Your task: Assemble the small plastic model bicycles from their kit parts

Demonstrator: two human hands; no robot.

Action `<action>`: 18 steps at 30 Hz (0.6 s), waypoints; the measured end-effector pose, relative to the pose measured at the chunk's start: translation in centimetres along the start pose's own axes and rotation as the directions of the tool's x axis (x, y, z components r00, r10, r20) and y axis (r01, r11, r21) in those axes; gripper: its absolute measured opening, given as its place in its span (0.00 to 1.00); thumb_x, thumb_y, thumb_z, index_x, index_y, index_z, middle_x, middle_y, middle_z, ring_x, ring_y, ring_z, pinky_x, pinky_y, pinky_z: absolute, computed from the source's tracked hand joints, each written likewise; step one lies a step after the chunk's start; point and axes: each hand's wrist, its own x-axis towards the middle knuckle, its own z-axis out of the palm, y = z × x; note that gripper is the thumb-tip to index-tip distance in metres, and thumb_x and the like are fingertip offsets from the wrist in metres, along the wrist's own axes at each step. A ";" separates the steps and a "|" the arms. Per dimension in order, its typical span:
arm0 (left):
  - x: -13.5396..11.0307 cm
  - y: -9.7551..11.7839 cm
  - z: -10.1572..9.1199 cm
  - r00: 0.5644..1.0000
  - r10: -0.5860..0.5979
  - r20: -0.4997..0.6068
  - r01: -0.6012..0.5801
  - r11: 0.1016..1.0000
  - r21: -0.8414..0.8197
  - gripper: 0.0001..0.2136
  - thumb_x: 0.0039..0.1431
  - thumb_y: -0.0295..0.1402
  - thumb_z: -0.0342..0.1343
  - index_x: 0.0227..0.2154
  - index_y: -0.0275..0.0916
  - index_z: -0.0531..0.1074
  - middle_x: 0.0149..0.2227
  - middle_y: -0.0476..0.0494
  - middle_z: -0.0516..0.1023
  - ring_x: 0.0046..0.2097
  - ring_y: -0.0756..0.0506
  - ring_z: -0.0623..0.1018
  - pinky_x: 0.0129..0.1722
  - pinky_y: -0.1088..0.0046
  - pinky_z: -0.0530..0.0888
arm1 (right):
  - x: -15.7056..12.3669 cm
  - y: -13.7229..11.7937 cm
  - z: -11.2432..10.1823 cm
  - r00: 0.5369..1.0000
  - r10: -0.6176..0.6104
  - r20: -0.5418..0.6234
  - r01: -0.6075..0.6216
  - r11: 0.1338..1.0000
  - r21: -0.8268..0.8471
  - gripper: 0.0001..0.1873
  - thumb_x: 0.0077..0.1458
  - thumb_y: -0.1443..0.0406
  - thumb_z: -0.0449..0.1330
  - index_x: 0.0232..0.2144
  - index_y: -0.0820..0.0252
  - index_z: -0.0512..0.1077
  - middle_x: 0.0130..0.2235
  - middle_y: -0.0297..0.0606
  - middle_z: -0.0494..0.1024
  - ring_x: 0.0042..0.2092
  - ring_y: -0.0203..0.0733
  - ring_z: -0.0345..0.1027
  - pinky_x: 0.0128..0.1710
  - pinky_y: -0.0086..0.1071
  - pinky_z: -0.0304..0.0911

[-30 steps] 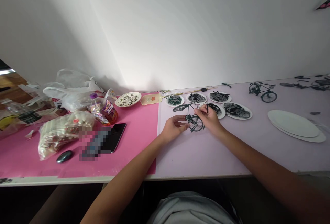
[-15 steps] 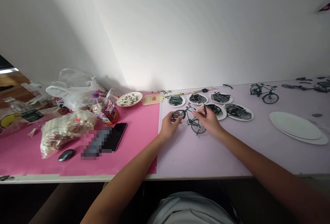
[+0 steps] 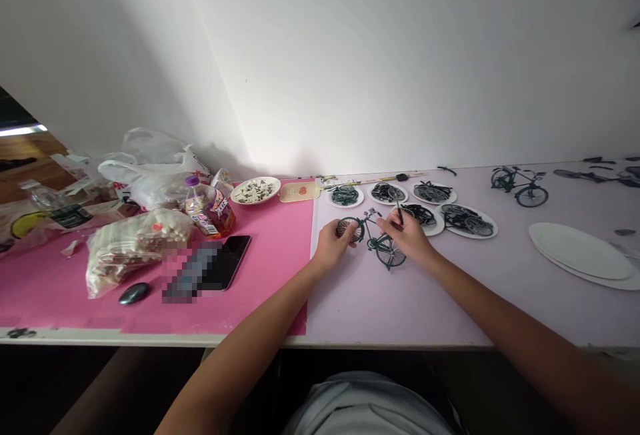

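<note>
Model bicycle (image 3: pixel 374 240): small, dark green, standing on its wheels on the lilac part of the table (image 3: pixel 400 301), between the two hands and near the person's edge of it.
Risk: the model looks light and narrow, so a sideways push from the tool would probably tip it or twist the front wheel out of the left hand's grip. A slip of the tip could also catch the thin spokes.
Left hand (image 3: pixel 330 247): fingers curled and closed around the front wheel, thumb on the near side, steadying the model.
Right hand (image 3: pixel 413 238): fingers pressed together in a pinch on a thin dark tool (image 3: pixel 399 212), which points up and away. The fingertips rest at the frame near the rear wheel.
Small white plates (image 3: pixel 494 229): a cluster just behind the hands, each heaped with dark parts.
Second bicycle (image 3: pixel 520 186): upright, well apart, to the right by the wall.
Large plates (image 3: pixel 580 251): stacked at the far right.
Pink mat (image 3: pixel 270 268): left of the hands, carrying a phone (image 3: pixel 223 270), a bottle (image 3: pixel 213 211) and a bag of snacks (image 3: pixel 135 245).
</note>
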 end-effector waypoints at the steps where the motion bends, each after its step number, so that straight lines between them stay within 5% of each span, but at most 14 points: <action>1: 0.0 0.0 0.0 1.000 -0.007 -0.006 0.007 1.000 -0.005 0.23 0.61 0.55 0.59 0.29 0.37 0.70 0.28 0.42 0.80 0.30 0.45 0.81 0.32 0.71 0.72 | 0.0 0.0 0.0 1.000 0.005 0.004 -0.005 1.000 -0.002 0.33 0.50 0.42 0.69 0.27 0.52 0.51 0.26 0.26 0.61 0.33 0.42 0.70 0.40 0.37 0.67; 6: 0.1 0.7 -0.6 0.997 -0.061 0.043 0.064 0.994 -0.086 0.24 0.54 0.55 0.65 0.26 0.35 0.74 0.29 0.41 0.80 0.33 0.45 0.78 0.36 0.70 0.72 | 0.1 0.2 -0.2 0.999 0.032 0.039 -0.033 0.999 0.007 0.34 0.49 0.41 0.70 0.27 0.52 0.51 0.25 0.26 0.63 0.32 0.42 0.71 0.40 0.37 0.68; 11: -0.1 1.6 -1.1 0.937 -0.180 0.299 0.267 0.921 -0.284 0.22 0.43 0.46 0.75 0.34 0.34 0.80 0.35 0.40 0.82 0.38 0.45 0.80 0.41 0.68 0.75 | 0.0 0.4 0.0 0.995 0.046 0.084 -0.048 0.998 0.027 0.35 0.48 0.41 0.70 0.26 0.52 0.51 0.25 0.26 0.64 0.31 0.42 0.70 0.39 0.37 0.68; 18: -0.4 1.6 -0.7 0.941 -0.080 0.330 0.179 0.943 -0.281 0.20 0.47 0.48 0.72 0.27 0.34 0.79 0.31 0.41 0.81 0.33 0.49 0.75 0.39 0.69 0.72 | 0.0 0.8 0.2 0.992 0.080 0.099 -0.082 0.996 0.025 0.33 0.50 0.38 0.66 0.26 0.52 0.56 0.27 0.30 0.68 0.33 0.42 0.70 0.39 0.36 0.67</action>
